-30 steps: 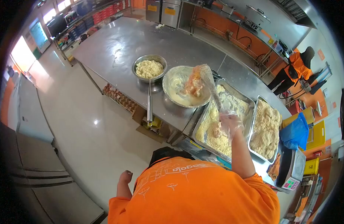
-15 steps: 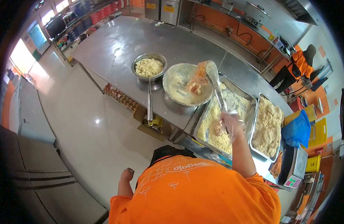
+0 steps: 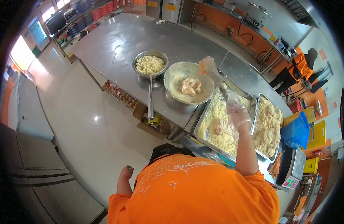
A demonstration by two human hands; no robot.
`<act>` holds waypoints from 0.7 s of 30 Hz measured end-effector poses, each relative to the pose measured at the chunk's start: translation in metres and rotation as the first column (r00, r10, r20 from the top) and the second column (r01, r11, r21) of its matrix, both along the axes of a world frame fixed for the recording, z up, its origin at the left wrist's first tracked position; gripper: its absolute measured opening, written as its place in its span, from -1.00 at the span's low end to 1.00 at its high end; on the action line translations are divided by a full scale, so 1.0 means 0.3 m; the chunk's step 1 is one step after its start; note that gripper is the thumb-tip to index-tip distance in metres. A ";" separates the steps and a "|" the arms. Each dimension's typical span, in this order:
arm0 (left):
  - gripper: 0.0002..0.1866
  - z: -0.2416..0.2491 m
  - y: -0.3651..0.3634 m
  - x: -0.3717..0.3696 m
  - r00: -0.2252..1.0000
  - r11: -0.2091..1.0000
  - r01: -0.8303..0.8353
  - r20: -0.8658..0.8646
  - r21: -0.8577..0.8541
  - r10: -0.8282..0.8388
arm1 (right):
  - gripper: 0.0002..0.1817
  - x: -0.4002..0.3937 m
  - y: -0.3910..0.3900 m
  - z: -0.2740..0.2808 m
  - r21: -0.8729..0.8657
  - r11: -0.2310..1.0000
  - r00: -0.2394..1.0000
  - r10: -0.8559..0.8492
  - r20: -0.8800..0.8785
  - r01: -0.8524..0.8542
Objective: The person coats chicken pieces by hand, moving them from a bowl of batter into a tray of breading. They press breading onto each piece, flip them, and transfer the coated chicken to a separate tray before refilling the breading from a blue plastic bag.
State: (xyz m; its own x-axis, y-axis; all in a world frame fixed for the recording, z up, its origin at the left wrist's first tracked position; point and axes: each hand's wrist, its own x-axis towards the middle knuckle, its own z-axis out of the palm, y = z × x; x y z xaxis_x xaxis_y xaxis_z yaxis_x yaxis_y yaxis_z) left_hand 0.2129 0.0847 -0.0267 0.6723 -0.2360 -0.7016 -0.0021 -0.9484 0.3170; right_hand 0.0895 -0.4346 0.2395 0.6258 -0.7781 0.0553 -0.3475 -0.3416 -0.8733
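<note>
At left, our left hand (image 3: pixel 126 172) hangs above the floor (image 3: pixel 88 112); we cannot tell whether it grips anything. Pale pieces (image 3: pixel 190 86) sit in the bowl (image 3: pixel 171 90) on the surface (image 3: pixel 101 43). Our gloved right hand (image 3: pixel 239 116) clutches a plastic bag (image 3: pixel 212 71) past its rim; drips could clump the crumbs (image 3: pixel 219 143) in the tray (image 3: pixel 241 90).

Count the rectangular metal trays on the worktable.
2: one tray below the gloved right hand; the other tray between that one and the blue plastic bag.
</note>
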 end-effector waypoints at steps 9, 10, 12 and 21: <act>-0.63 -0.033 0.024 0.014 0.999 1.000 0.026 -0.021 -0.008 -0.026 | -0.55 0.129 0.159 0.290 -0.380 0.534 0.339 -0.178 -0.924 -0.755; -0.63 -0.033 0.028 0.016 1.000 1.000 0.020 -0.021 0.006 -0.020 | -0.57 0.115 0.142 0.305 -0.423 0.513 0.364 -0.217 -0.906 -0.747; -0.63 -0.031 0.030 0.014 1.000 0.999 0.007 -0.024 0.035 -0.006 | -0.55 0.095 0.162 0.373 -0.493 0.450 0.363 -0.348 -0.865 -0.744; -0.64 -0.114 0.100 -0.006 0.996 0.996 0.028 -0.080 -0.085 -0.035 | -0.74 0.195 0.160 0.338 -0.484 0.465 0.387 -0.294 -0.874 -0.741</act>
State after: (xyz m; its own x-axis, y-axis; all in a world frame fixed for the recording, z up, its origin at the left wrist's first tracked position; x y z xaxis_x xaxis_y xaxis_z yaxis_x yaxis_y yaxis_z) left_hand 0.2111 0.1148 -0.0608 0.6052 -0.3164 -0.7305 -0.0025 -0.9184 0.3956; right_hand 0.1479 -0.3865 0.3408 0.8488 -0.4999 -0.1723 -0.3609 -0.7858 0.5022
